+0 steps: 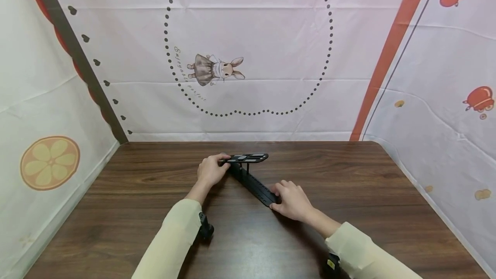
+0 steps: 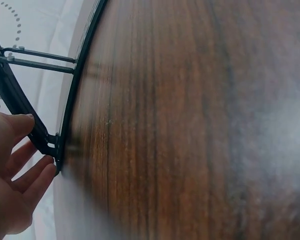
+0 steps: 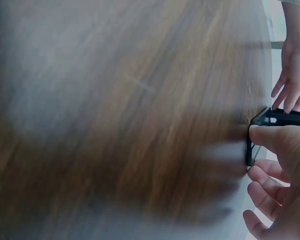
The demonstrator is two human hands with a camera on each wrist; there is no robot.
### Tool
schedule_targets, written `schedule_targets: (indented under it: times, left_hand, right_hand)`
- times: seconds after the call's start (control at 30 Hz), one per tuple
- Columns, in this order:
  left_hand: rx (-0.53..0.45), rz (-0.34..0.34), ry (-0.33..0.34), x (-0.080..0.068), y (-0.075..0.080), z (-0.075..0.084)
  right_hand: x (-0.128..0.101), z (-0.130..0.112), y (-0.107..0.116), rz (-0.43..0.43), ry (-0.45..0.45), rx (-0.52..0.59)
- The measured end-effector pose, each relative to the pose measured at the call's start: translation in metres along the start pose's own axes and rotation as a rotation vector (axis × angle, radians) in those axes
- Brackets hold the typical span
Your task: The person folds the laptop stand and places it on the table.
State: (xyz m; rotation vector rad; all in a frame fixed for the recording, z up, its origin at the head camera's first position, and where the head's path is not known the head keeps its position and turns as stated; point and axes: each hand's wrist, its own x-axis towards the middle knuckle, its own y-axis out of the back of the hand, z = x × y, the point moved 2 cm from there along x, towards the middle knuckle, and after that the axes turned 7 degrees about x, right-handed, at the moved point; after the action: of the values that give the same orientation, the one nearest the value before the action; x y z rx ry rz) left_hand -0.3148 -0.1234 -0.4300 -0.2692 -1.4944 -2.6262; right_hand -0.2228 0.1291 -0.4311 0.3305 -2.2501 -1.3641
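Note:
A black metal folding stand lies mid-table: a slotted base strip (image 1: 252,183) runs diagonally, and a short top plate (image 1: 248,157) is raised above its far end on thin rods. My left hand (image 1: 224,161) pinches the left end of the top plate; the left wrist view shows thumb and fingers (image 2: 40,172) closing on the black frame (image 2: 15,107). My right hand (image 1: 276,193) grips the near end of the base strip, and in the right wrist view its thumb (image 3: 272,137) presses on the black end piece (image 3: 285,117), with the other fingers curled below.
The dark wooden table (image 1: 348,175) is boxed in by printed cloth walls at the left, back (image 1: 248,55) and right. Both forearms wear pale sleeves, with a black camera mount (image 1: 205,228) under each wrist. Nothing else rests on the wood.

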Motion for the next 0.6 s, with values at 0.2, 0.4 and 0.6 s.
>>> schedule_targets:
  times: [0.2,0.4,0.6]
  left_hand:
    - [-0.031,0.0,0.001,0.003,-0.002,-0.002]
    - [-0.069,-0.005,-0.002,0.004,-0.001,-0.002]
    - [-0.086,-0.008,-0.011,0.004,-0.001,-0.002]
  right_hand:
    - [0.0,-0.008,-0.005,0.01,0.005,-0.028]
    - [-0.001,-0.017,-0.008,-0.009,0.003,-0.036]
    - [-0.001,-0.022,-0.01,-0.023,0.014,-0.051]
